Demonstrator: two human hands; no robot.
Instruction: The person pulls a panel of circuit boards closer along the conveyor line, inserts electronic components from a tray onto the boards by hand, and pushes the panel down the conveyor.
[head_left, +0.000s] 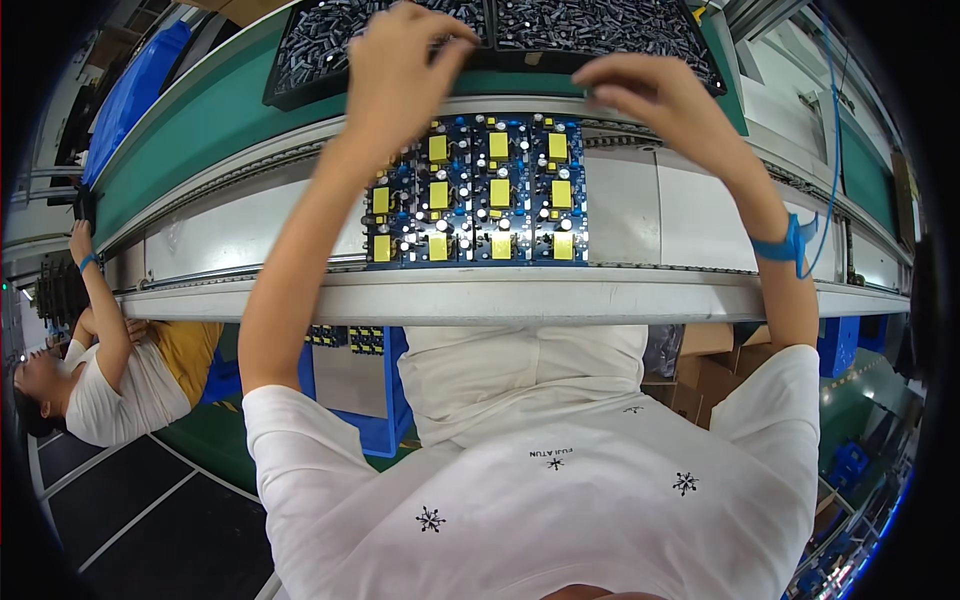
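Note:
My left hand (400, 75) is raised over a black tray (272, 92) heaped with small dark cylindrical parts (318, 50), which look like capacitors. Its thumb and forefinger curve together, slightly blurred; anything between them is hidden. Off the front edge of a second black tray (625, 60) of the same parts hovers my right hand (655, 95), fingers bent in a pinch. Whatever sits at its fingertips is too small to name. Between my forearms lies a panel of blue circuit boards (515, 225) with yellow block components (500, 193) in rows; neither hand touches it.
A metal conveyor rail (480, 295) runs across in front of me, with a chain track behind the boards. Green surface (200, 150) lies under the trays. A blue cord (833, 140) rises from my right wristband (785, 245). A co-worker (140, 380) is at the left.

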